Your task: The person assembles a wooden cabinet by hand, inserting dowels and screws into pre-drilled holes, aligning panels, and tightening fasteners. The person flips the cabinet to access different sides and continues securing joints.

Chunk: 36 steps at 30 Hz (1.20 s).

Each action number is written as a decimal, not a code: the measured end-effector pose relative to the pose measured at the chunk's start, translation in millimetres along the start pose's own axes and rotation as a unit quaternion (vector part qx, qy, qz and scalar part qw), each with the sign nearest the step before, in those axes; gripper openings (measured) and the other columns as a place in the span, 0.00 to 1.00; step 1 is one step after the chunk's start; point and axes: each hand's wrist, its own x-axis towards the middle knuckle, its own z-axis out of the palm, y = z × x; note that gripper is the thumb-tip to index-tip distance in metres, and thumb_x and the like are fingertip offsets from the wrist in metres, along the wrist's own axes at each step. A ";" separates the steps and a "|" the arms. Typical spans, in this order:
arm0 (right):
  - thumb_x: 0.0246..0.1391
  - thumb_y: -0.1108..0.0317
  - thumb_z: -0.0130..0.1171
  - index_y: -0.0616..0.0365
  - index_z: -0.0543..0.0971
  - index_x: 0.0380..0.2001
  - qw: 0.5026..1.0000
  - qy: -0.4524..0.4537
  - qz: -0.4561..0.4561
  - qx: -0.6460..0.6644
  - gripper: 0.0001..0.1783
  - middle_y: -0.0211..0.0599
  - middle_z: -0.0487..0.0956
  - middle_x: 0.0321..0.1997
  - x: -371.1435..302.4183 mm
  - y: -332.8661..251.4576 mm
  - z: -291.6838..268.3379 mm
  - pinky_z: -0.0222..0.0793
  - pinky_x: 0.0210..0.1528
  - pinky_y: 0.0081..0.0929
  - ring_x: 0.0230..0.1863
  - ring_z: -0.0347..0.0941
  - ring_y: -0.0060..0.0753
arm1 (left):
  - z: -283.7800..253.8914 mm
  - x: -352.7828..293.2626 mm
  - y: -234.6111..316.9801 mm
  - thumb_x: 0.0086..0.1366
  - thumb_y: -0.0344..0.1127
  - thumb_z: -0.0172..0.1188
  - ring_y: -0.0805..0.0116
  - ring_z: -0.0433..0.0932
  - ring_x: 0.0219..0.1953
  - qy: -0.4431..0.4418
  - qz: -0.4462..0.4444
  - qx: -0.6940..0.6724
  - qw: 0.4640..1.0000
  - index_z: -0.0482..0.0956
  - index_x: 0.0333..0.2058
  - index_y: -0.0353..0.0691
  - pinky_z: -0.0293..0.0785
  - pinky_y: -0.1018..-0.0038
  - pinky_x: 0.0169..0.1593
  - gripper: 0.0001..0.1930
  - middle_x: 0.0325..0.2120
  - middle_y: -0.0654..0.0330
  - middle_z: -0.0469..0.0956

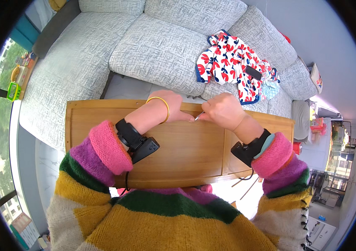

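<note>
Above the far part of a wooden table [178, 146], my two hands come close together. My right hand [227, 111] is closed, its thumb and finger pinching a small, thin, silvery thing [199, 116] too small to name. From the left, my left hand [171, 108] reaches toward it with the fingers curled and the thumb pointing right. That thumb's tip meets the silvery thing or lies right beside it. What the curled left fingers hold, if anything, is hidden. A gold bangle [167, 109] circles my left wrist, and black devices are strapped on both forearms.
Beyond the table stands a grey patterned sofa [157, 46]. On it lie a white garment with red and navy print [224, 62] and a dark phone [253, 72]. A window with a ledge runs along the left. A raised rim borders the tabletop.
</note>
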 end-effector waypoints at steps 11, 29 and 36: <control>0.43 0.58 0.59 0.59 0.75 0.18 0.921 -0.030 0.246 0.302 0.15 0.35 0.77 0.18 -7.5 -24.2 -0.6 0.69 0.25 0.26 0.22 0.75 0.34 | 6.5 1.5 -0.9 0.46 0.69 0.56 0.51 0.77 0.37 0.048 0.007 0.000 0.999 0.80 0.31 0.34 0.72 0.63 0.41 0.36 0.32 0.48 0.78; 0.50 0.76 0.45 0.65 0.76 0.32 0.684 0.217 0.503 0.482 0.10 0.36 0.78 0.29 -196.6 2.2 -2.8 0.70 0.36 0.23 0.31 0.74 0.27 | 10.9 -12.9 -31.7 0.51 0.45 0.64 0.60 0.75 0.33 0.205 0.122 -0.134 0.962 0.73 0.40 0.36 0.70 0.68 0.40 0.22 0.28 0.56 0.76; 0.45 0.61 0.53 0.63 0.78 0.24 0.559 0.328 0.718 0.251 0.14 0.38 0.77 0.25 -424.5 65.5 58.0 0.64 0.30 0.26 0.29 0.71 0.28 | 32.4 -145.1 5.4 0.55 0.25 0.56 0.76 0.72 0.33 0.270 0.027 -0.293 0.917 0.72 0.43 0.34 0.68 0.81 0.40 0.15 0.26 0.65 0.73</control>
